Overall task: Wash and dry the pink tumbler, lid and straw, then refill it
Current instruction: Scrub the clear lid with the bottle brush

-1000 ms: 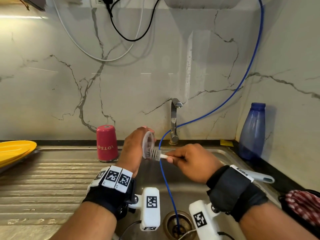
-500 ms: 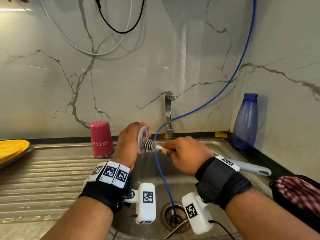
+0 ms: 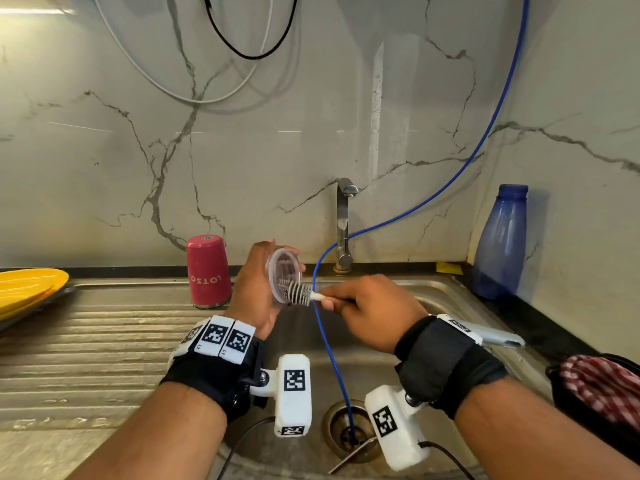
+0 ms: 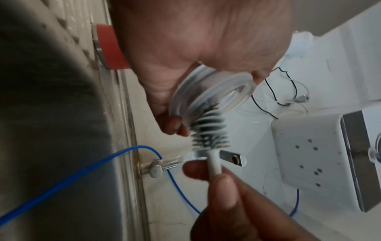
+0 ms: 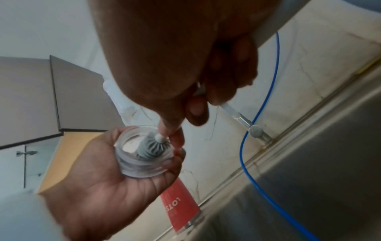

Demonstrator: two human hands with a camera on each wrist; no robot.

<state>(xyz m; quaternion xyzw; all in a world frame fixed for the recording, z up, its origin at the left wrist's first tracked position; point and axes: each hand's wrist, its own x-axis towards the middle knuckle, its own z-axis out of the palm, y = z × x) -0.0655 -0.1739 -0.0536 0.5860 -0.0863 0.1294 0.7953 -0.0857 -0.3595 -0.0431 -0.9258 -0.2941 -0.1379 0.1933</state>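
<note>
Both busy: left hand (image 3: pixel 258 289) grips clear lid (image 3: pixel 284 275), right hand (image 3: pixel 372 313) pinches brush (image 3: pixel 299 292) inside it

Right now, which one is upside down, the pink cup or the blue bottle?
The pink cup: its lettering reads upside down, beside the sink. The blue bottle stands neck up.

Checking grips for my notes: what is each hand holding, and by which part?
Left hand holds the clear lid by its rim. Right hand pinches the brush by its white handle, behind the bristles.

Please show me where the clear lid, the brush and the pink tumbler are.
clear lid (image 3: pixel 281 268), head view, upper inner face.
brush (image 4: pixel 208 128), left wrist view, bristle head.
pink tumbler (image 3: pixel 209 275), head view, side wall above the lettering.
</note>
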